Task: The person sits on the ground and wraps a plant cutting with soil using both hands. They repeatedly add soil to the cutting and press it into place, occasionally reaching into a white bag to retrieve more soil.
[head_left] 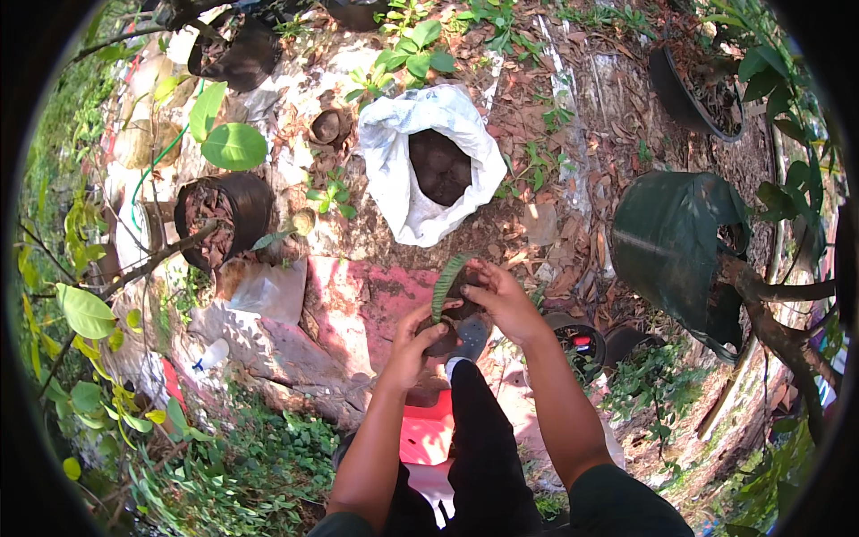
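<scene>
My left hand is closed around a small dark pot, out of whose area a long ribbed green leaf rises and curves to the right. Close beside it, my right hand has its fingers curled on something dark, perhaps soil or a second small pot; the fingers partly hide it. Beyond both hands stands a white woven sack with its rim rolled open and dark soil inside. Below the hands, a grey perforated clog is on my foot.
A black pot of dry leaves lies tilted at left. On the right are a large dark green grow bag with a woody trunk and a black pot holding a red item. A red plastic stool is under me; branches reach in.
</scene>
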`<act>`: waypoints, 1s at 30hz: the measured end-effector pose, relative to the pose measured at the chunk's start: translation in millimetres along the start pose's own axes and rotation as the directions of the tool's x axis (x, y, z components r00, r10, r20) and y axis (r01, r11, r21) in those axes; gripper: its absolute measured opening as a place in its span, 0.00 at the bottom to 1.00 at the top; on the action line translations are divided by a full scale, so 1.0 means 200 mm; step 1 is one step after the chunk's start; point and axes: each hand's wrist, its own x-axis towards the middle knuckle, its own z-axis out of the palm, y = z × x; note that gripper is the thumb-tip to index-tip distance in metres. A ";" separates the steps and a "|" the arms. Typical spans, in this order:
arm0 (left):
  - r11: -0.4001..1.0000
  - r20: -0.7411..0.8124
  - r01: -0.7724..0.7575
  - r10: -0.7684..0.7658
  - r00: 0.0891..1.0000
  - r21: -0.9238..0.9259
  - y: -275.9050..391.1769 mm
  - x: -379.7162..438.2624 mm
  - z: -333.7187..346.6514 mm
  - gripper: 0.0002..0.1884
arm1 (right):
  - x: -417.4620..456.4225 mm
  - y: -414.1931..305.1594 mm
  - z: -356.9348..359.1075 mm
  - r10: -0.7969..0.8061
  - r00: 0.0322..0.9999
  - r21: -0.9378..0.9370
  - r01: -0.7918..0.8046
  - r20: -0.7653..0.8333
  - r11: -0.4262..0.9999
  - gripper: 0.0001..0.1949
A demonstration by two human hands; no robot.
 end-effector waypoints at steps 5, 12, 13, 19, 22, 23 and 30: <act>0.984 -0.107 -0.081 0.065 0.992 -0.156 0.01 0.06 0.13 0.26 | 0.02 -0.03 0.02 -0.033 0.990 0.207 0.062 -0.140 0.976 0.24; 0.967 -0.149 -0.119 0.087 0.985 -0.226 0.07 0.07 0.15 0.22 | 0.08 -0.07 0.05 0.033 0.991 0.251 0.000 -0.128 0.968 0.21; 0.968 -0.156 -0.118 0.084 0.984 -0.223 0.08 0.07 0.14 0.22 | 0.08 -0.08 0.06 0.011 0.992 0.215 0.017 -0.129 0.976 0.22; 0.974 -0.213 -0.089 0.044 0.976 -0.209 0.11 0.05 0.10 0.21 | 0.07 -0.04 0.11 -0.052 0.984 0.097 0.069 -0.168 0.993 0.24; 0.986 -0.224 -0.090 0.058 0.973 -0.139 0.11 0.09 0.10 0.21 | 0.07 -0.06 0.11 -0.062 0.978 0.085 0.080 -0.199 0.993 0.23; 0.985 -0.208 -0.096 0.064 0.976 -0.147 0.09 0.10 0.09 0.21 | 0.06 -0.06 0.09 -0.053 0.983 0.084 0.069 -0.177 0.994 0.23; 0.981 -0.188 -0.097 0.065 0.980 -0.166 -0.03 0.03 0.10 0.20 | -0.02 -0.01 0.04 -0.047 0.994 -0.020 0.045 -0.096 0.999 0.20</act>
